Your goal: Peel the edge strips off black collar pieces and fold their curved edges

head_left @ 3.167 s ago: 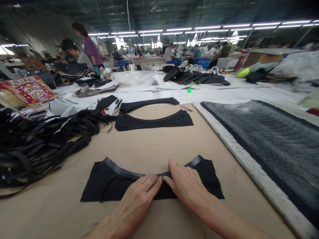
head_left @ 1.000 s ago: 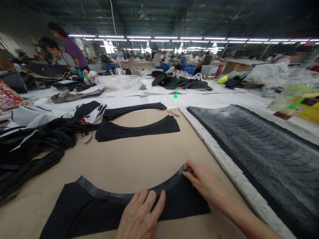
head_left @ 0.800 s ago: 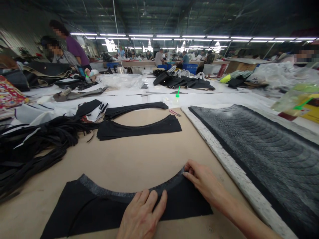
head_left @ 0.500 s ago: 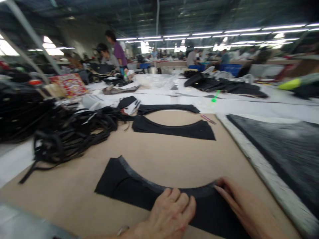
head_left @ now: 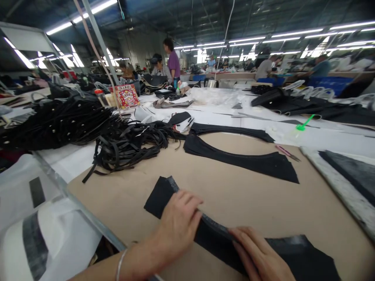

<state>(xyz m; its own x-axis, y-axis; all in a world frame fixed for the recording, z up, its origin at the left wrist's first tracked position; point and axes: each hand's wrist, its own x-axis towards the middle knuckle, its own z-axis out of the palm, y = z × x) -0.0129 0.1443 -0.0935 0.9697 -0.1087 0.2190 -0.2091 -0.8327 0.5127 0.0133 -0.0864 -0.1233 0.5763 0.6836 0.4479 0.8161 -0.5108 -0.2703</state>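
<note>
A black curved fabric piece [head_left: 159,195] with a grey glued edge lies on the brown paper sheet [head_left: 234,191] near the front of the table. My left hand [head_left: 178,222] rests on its left part, fingers bent down onto the grey edge. Just right of it, my right hand [head_left: 259,255] lies flat on the middle of the same piece, fingers together and stretched out. Neither hand lifts the fabric.
Two more black curved pieces [head_left: 243,160] lie further back on the paper, with small scissors [head_left: 287,153] beside them. A heap of black straps [head_left: 125,144] fills the left. A grey textured mat [head_left: 351,175] lies at the right. A green-capped bottle [head_left: 301,125] stands behind. Other people work at far tables.
The view has swung left. My left hand slid left along the grey edge toward the piece's left end; my right hand followed to the middle.
</note>
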